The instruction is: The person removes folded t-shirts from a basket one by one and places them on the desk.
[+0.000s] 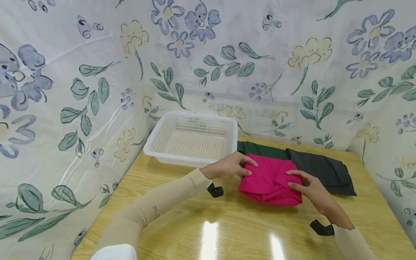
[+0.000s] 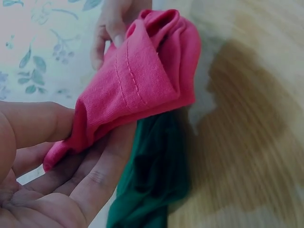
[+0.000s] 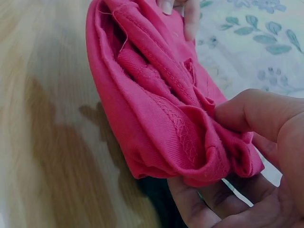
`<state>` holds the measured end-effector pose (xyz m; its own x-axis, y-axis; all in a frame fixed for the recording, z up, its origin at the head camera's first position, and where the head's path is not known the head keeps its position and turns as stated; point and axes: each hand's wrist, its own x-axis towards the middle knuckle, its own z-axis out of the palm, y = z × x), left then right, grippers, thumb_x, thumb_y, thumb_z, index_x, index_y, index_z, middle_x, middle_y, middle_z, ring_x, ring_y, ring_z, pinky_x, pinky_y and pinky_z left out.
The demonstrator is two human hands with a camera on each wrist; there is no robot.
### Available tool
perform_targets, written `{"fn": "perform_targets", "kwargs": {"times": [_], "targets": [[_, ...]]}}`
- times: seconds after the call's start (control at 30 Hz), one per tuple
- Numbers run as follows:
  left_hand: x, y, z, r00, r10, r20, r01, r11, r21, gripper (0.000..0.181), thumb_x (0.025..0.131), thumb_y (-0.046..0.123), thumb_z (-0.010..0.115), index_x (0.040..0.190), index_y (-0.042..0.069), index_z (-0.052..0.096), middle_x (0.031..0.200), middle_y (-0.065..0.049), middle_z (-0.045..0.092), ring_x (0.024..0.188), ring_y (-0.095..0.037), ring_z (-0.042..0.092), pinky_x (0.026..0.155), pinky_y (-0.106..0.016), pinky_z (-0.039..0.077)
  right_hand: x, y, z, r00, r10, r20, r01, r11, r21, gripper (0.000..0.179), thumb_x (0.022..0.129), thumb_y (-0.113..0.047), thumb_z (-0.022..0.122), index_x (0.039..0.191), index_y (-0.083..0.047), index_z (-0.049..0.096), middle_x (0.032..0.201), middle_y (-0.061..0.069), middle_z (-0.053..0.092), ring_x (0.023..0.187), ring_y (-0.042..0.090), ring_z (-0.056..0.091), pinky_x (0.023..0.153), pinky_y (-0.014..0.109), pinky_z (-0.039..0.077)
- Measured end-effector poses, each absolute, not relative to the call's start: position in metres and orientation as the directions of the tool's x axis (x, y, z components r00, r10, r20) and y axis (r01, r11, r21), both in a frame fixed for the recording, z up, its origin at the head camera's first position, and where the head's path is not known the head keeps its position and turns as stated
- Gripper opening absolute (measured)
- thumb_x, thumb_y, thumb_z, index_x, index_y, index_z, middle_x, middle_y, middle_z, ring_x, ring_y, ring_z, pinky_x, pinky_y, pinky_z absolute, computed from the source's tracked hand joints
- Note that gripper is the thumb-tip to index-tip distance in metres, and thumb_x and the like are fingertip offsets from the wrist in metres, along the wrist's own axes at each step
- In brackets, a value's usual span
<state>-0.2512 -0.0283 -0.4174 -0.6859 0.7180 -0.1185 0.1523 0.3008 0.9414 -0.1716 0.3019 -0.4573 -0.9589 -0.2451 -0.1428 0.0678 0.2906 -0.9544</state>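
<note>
A folded bright pink garment (image 1: 268, 178) is held above the table between both hands. My left hand (image 1: 229, 165) grips its left edge, thumb on top and fingers beneath, as the left wrist view shows. At the opposite edge, my right hand (image 1: 308, 187) pinches the cloth the same way, with stitched hems and layered folds (image 3: 161, 95) in view. Behind and partly under the pink cloth lies a folded dark green garment (image 1: 263, 149), partly hidden. A folded dark grey garment (image 1: 320, 169) lies beside it on the right.
A white plastic basket (image 1: 191, 159) with slotted walls stands on the wooden table (image 1: 182, 224), left of the garments. Floral sheets (image 1: 208, 65) hang behind the table and at its sides. A black wrist device (image 1: 215, 190) sits at the left cuff.
</note>
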Motion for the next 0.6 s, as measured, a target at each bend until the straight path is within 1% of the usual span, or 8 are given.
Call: {"fn": "perform_targets", "kwargs": {"times": [0.1,0.17,0.23,0.33,0.37,0.47,0.5,0.6], "targets": [[-0.249,-0.022,-0.424,-0.682,0.724,-0.107,0.164,0.294,0.942,0.035,0.096,0.001,0.072,0.131,0.004,0.07,0.081,-0.006,0.067,0.076,-0.014,0.064,0.081,-0.047,0.059,-0.167,0.308,-0.464,-0.962,-0.227,-0.151,0.075,0.313,-0.947,0.053,0.099,-0.025,0.072,0.146,-0.011,0.054,0.154,0.013,0.036,0.126,0.021,0.044,0.088,0.029,0.054],[-0.247,-0.018,-0.429,-0.684,0.722,-0.106,0.171,0.299,0.939,0.034,0.095,0.002,0.073,0.129,0.005,0.072,0.078,-0.005,0.065,0.079,-0.012,0.06,0.076,-0.039,0.057,-0.163,0.312,-0.468,-0.963,-0.221,-0.155,0.078,0.322,-0.944,0.053,0.099,-0.026,0.072,0.146,-0.011,0.054,0.153,0.014,0.037,0.126,0.021,0.044,0.088,0.029,0.054],[-0.245,-0.013,-0.434,-0.688,0.718,-0.106,0.178,0.308,0.935,0.033,0.095,0.003,0.074,0.128,0.007,0.073,0.078,-0.005,0.063,0.08,-0.013,0.056,0.07,-0.032,0.052,-0.16,0.315,-0.471,-0.964,-0.214,-0.158,0.081,0.327,-0.942,0.053,0.099,-0.026,0.072,0.147,-0.01,0.054,0.154,0.014,0.036,0.128,0.022,0.042,0.089,0.029,0.054],[-0.242,-0.007,-0.438,-0.698,0.707,-0.115,0.182,0.331,0.926,0.032,0.094,0.005,0.075,0.126,0.01,0.075,0.091,0.0,0.064,0.091,-0.01,0.052,0.067,-0.024,0.046,-0.154,0.32,-0.473,-0.967,-0.199,-0.161,0.086,0.337,-0.937,0.053,0.099,-0.025,0.072,0.147,-0.009,0.053,0.155,0.015,0.035,0.13,0.024,0.039,0.09,0.027,0.053],[-0.241,-0.005,-0.439,-0.699,0.705,-0.123,0.177,0.338,0.924,0.032,0.094,0.006,0.076,0.126,0.011,0.075,0.097,0.001,0.065,0.094,-0.01,0.052,0.068,-0.022,0.046,-0.153,0.322,-0.473,-0.968,-0.194,-0.161,0.088,0.341,-0.936,0.054,0.099,-0.025,0.072,0.147,-0.008,0.053,0.155,0.015,0.034,0.132,0.026,0.038,0.09,0.027,0.052],[-0.238,0.001,-0.442,-0.696,0.704,-0.14,0.169,0.35,0.921,0.032,0.094,0.007,0.076,0.126,0.012,0.075,0.105,0.002,0.064,0.1,-0.009,0.05,0.07,-0.021,0.047,-0.149,0.327,-0.475,-0.969,-0.173,-0.177,0.108,0.348,-0.931,0.055,0.098,-0.026,0.073,0.146,-0.008,0.053,0.156,0.016,0.034,0.135,0.03,0.035,0.09,0.025,0.05],[-0.236,0.003,-0.443,-0.694,0.706,-0.144,0.159,0.346,0.925,0.032,0.094,0.006,0.076,0.125,0.011,0.075,0.104,0.001,0.063,0.099,-0.009,0.05,0.069,-0.021,0.046,-0.147,0.329,-0.475,-0.968,-0.171,-0.186,0.118,0.346,-0.931,0.055,0.099,-0.025,0.072,0.146,-0.007,0.053,0.156,0.016,0.033,0.137,0.033,0.033,0.09,0.025,0.05],[-0.233,0.009,-0.447,-0.681,0.718,-0.146,0.137,0.321,0.937,0.031,0.093,0.002,0.075,0.124,0.007,0.075,0.089,-0.003,0.064,0.088,-0.011,0.054,0.067,-0.024,0.047,-0.142,0.333,-0.477,-0.963,-0.165,-0.215,0.152,0.329,-0.932,0.055,0.099,-0.024,0.072,0.147,-0.006,0.052,0.16,0.019,0.028,0.141,0.038,0.029,0.09,0.024,0.05]]}}
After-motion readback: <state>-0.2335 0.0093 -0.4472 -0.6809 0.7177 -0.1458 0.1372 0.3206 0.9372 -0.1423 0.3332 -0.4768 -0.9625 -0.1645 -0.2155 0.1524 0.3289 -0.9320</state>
